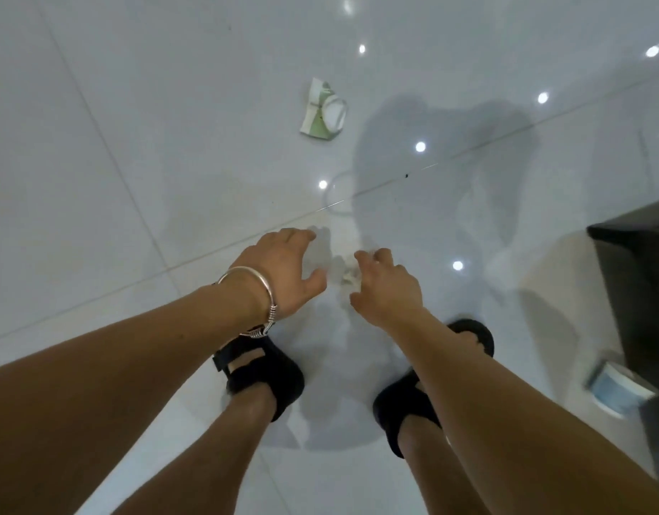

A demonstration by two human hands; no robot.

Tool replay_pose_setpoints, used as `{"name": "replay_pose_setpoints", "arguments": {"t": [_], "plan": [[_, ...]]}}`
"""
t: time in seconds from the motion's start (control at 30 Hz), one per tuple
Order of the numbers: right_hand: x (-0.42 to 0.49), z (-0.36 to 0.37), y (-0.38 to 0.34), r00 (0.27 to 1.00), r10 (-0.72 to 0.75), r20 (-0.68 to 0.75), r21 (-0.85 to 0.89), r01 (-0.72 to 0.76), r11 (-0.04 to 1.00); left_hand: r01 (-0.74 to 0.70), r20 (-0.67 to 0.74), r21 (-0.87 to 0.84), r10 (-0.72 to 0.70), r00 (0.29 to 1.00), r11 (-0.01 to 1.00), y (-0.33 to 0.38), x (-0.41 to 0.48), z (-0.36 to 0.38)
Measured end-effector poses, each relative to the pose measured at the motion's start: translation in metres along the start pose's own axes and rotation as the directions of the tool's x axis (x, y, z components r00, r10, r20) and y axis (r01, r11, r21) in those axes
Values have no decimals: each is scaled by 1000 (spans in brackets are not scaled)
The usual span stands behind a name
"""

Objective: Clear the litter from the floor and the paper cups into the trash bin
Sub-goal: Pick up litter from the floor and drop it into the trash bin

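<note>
2 hands (283, 269) (389, 289) flank 1 scrap (348, 275); 2 cups (323, 111) (617, 391) lie apart.

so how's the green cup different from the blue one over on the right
The green cup looks crushed flat, while the blue cup keeps a rounder shape, though it is blurred. The green cup lies out on the open floor, and the blue cup lies close beside a dark object. Both are white-trimmed and lie tipped over rather than upright.
</note>
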State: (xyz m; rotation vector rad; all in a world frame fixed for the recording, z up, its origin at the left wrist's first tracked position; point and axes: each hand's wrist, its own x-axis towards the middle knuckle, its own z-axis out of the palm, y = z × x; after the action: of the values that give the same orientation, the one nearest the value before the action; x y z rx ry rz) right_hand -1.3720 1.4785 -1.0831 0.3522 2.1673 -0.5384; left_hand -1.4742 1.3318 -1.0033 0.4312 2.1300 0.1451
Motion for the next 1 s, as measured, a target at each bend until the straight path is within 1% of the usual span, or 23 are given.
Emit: {"name": "replay_pose_setpoints", "arguments": {"t": [0.07,0.1,0.13,0.17,0.2,0.23,0.27,0.3,0.33,0.43,0.5,0.6,0.67,0.7,0.73,0.77,0.8,0.83,0.87,0.9,1.0], "plan": [[13,17,3,999,-11,-37,-36,9,999,23,34,-9,-22,999,1000,-12,10,12],[17,22,4,999,-12,-50,-26,11,1000,32,52,-12,-32,998,999,-16,13,16],[19,25,5,998,9,-58,33,-7,999,34,64,-15,-33,997,999,-18,14,19],[18,25,4,997,62,-54,145,-53,988,29,70,-18,-27,997,999,-19,13,20],[15,21,-1,990,138,-31,296,-123,947,18,68,-22,-17,998,1000,-19,10,19],[9,15,-7,978,207,12,463,-189,866,5,63,-30,-3,998,1000,-17,6,17],[0,5,-15,968,244,68,609,-234,758,-11,60,-43,14,998,999,-15,0,12],[-10,-6,-25,963,239,122,712,-253,655,-29,65,-60,32,997,998,-12,-6,5],[-21,-19,-35,965,208,162,780,-255,571,-48,79,-83,54,995,995,-8,-13,-5],[-55,-71,-68,973,130,191,893,-228,388,-93,98,-181,112,989,979,2,-36,-42],[-72,-109,-88,977,106,183,933,-206,295,-98,81,-250,121,989,963,6,-51,-73],[-89,-160,-116,980,67,186,943,-197,270,-83,36,-375,105,994,923,6,-67,-121],[-91,-186,-130,981,46,188,939,-193,286,-68,28,-384,86,996,921,-1,-73,-148],[-88,-196,-136,985,54,166,929,-175,327,-54,25,-361,68,997,931,-9,-74,-158],[-80,-202,-138,989,83,124,893,-148,425,-30,17,-351,39,999,936,-18,-74,-166],[-70,-206,-137,991,117,62,804,-119,583,3,16,-359,3,1000,933,-28,-72,-172],[-56,-208,-135,991,137,-2,660,-101,744,44,18,-371,-40,999,927,-40,-69,-176],[-40,-210,-132,989,140,-51,509,-95,856,85,19,-376,-84,996,923,-51,-65,-178],[-23,-210,-129,987,137,-78,394,-96,914,117,21,-371,-118,993,921,-62,-60,-177],[-4,-209,-125,986,136,-96,307,-101,946,141,24,-365,-142,990,920,-73,-54,-174],[64,-200,-112,983,66,-171,40,-60,997,202,24,-381,-208,978,903,-98,-28,-159]]}}
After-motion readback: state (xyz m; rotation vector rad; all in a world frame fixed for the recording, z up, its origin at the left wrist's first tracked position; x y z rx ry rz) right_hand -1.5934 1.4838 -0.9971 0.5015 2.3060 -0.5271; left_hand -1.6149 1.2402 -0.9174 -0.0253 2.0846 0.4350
